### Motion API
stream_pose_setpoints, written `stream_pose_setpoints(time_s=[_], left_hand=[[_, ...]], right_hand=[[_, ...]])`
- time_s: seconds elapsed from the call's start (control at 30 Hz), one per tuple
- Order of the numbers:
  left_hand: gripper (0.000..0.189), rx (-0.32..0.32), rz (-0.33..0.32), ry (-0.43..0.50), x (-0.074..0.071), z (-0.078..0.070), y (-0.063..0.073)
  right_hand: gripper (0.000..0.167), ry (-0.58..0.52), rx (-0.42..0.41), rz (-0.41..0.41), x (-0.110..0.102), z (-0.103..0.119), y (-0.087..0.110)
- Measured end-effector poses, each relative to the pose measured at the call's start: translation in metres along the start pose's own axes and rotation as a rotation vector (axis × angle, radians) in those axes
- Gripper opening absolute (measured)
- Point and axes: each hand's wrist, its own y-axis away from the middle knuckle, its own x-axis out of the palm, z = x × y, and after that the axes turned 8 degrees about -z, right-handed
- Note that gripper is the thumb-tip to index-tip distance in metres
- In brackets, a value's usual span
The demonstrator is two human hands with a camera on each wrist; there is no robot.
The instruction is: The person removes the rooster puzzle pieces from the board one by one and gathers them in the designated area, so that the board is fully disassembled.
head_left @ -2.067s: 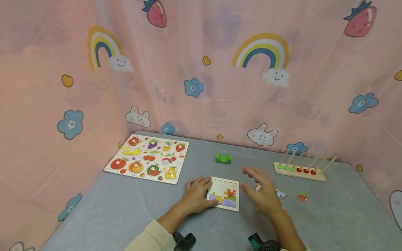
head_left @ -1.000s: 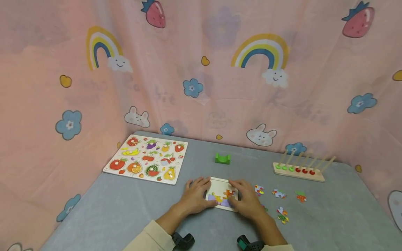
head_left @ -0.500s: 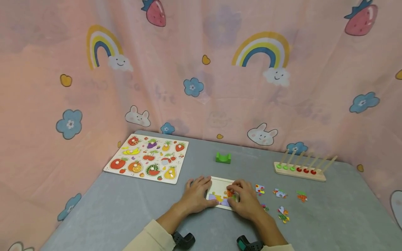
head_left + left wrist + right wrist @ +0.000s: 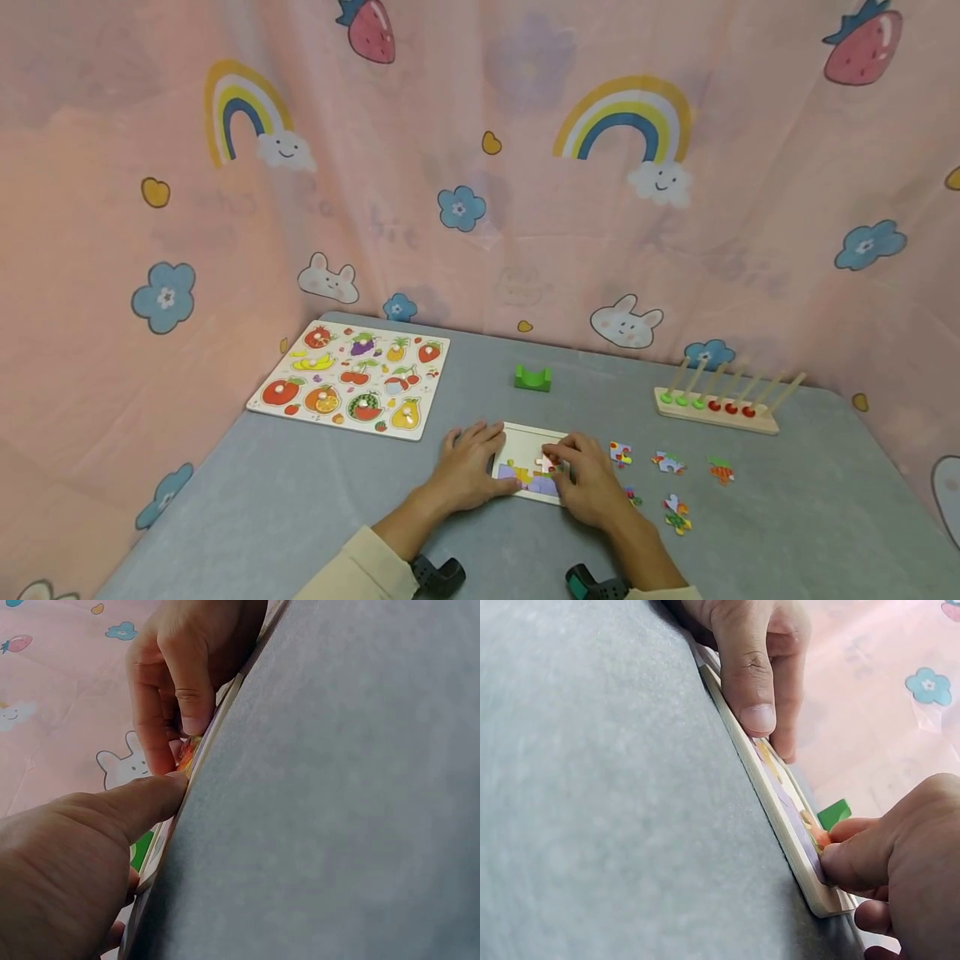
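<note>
In the head view, a small wooden puzzle tray (image 4: 522, 442) lies at the front middle of the table, with purple and yellow pieces fitted along its near side. My left hand (image 4: 468, 471) holds the tray's left side, thumb on the near edge and fingers by the far left corner. At the tray's right part, my right hand (image 4: 588, 479) pinches an orange puzzle piece (image 4: 546, 463) between thumb and fingers. The right wrist view shows that piece (image 4: 817, 834) at the fingertips, close over the tray, its far part hidden by the hand.
Several loose puzzle pieces (image 4: 667, 462) lie right of the tray. A fruit knob puzzle board (image 4: 427, 392) sits at the back left. Behind the tray stands a green block (image 4: 532, 380), and a wooden peg stand with beads (image 4: 716, 412) is at the back right.
My right hand came left from above the loose pieces to the tray and took hold of the orange piece, which now looks tilted and paler. My left hand stayed put.
</note>
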Motion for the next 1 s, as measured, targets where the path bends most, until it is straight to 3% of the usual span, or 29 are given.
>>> stream_pose_setpoints(time_s=[0.47, 1.0], left_hand=[[0.075, 0.0, 0.0, 0.01, -0.001, 0.001, -0.002], [0.076, -0.004, 0.009, -0.003, 0.002, 0.001, -0.002]], right_hand=[[0.042, -0.007, 0.031, 0.032, -0.004, 0.005, -0.001], [0.044, -0.144, -0.101, -0.149, -0.025, 0.011, -0.004]])
